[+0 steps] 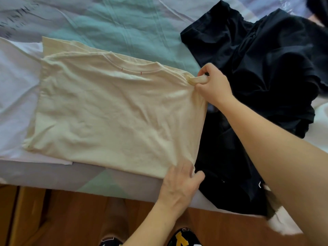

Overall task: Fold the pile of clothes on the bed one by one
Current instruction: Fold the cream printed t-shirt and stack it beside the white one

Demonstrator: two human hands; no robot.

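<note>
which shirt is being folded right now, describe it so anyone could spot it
On the bed, near its front edge, lies a cream t-shirt, spread flat. The right hand pinches its far corner and the left hand its near one. It is pale, unlike the black clothes heaped beside it.

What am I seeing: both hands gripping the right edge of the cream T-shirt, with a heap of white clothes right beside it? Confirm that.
Not quite. The head view shows the heap beside the cream T-shirt is black, not white. The rest holds: the right hand pinches the shirt's right edge near the shoulder, and the left hand grips it at the lower corner.
</note>
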